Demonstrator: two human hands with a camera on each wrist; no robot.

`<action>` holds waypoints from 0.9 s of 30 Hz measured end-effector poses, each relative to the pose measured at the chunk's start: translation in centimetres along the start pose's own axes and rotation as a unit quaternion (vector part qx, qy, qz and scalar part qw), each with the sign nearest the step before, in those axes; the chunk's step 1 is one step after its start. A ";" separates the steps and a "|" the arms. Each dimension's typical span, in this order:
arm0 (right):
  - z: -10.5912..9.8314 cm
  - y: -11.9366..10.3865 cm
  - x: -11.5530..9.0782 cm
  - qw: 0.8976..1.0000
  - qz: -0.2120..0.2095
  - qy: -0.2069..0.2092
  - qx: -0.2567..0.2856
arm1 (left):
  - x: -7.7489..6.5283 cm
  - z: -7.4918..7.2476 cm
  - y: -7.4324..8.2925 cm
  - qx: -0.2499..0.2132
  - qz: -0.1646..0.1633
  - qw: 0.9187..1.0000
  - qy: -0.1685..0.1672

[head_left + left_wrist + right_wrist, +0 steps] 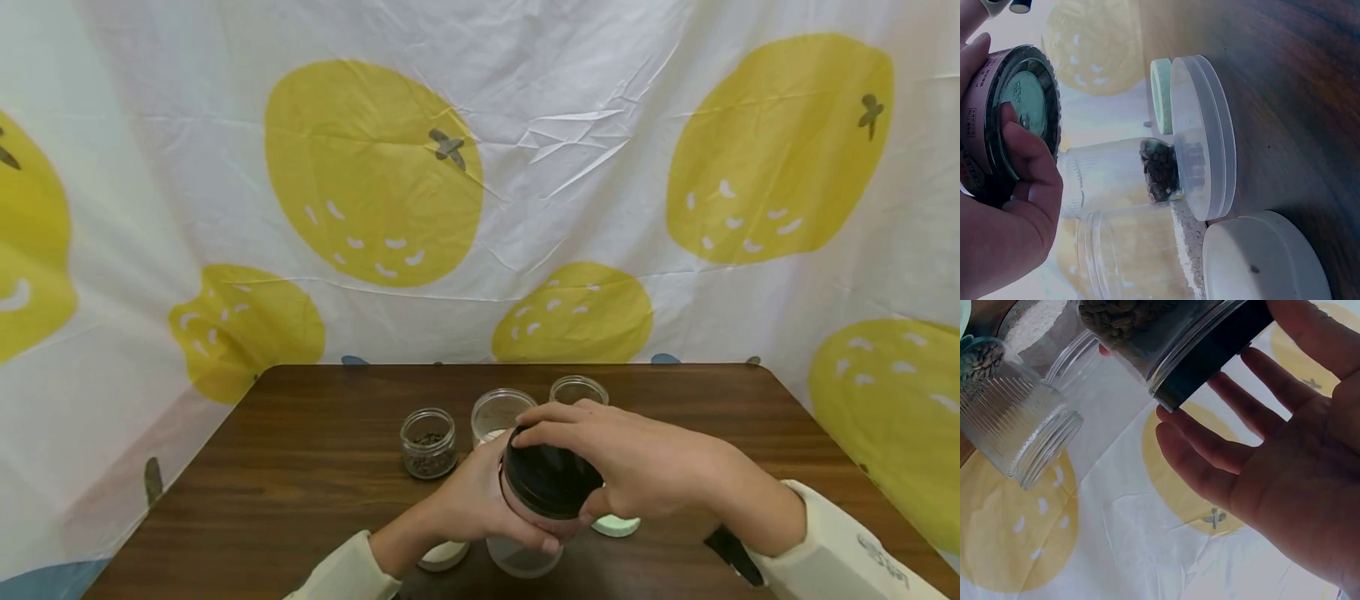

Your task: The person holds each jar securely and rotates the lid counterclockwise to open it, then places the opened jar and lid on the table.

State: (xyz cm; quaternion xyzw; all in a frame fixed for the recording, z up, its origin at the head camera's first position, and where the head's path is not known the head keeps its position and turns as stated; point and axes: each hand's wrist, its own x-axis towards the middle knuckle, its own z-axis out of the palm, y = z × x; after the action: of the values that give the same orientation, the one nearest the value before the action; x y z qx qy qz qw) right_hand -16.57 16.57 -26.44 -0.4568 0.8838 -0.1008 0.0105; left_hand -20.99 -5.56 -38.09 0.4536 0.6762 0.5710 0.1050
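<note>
My left hand [476, 496] grips a jar [982, 112] with a pink label, one finger against its base in the left wrist view. Dark brown bean-like or seed-like pieces fill part of the jar [1129, 319] in the right wrist view. On its top sits a black lid [553, 479], and my right hand [637, 458] holds that lid by its rim with fingers and thumb spread around it. Both hands hold the jar above the table, close over a clear plastic lid [525, 560].
A glass jar [429, 458] with dark bits stands to the left on the wooden table [322, 458]. Behind the hands are a wider jar [501, 408] with white powdery contents and a ribbed jar [1110, 181] with dark beans. A white lid [444, 558] and a pale green lid [617, 526] lie nearby.
</note>
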 end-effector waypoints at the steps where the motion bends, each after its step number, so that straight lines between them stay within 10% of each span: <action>1: 0.0 -0.1 0.0 1.000 -0.001 -0.001 0.000 | 0.0 0.0 0.0 0.002 0.000 1.000 0.001; 13: -0.1 -0.5 -0.1 0.998 0.035 0.037 -0.020 | 0.0 0.1 -0.1 -0.023 0.009 1.000 0.010; 20: 0.9 -1.9 0.6 0.966 0.166 0.123 -0.154 | 0.1 0.2 0.1 -0.042 0.001 0.999 0.018; 27: 2.1 -2.7 1.7 0.946 0.237 0.135 -0.178 | 0.3 0.5 0.4 -0.012 -0.018 0.999 0.028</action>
State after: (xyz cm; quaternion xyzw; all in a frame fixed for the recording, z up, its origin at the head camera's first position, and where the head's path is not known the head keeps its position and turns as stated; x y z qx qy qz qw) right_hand -15.16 13.35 -27.86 -0.2105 0.9633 0.0026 -0.1664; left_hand -20.66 -5.06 -37.82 0.4241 0.6797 0.5897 0.1019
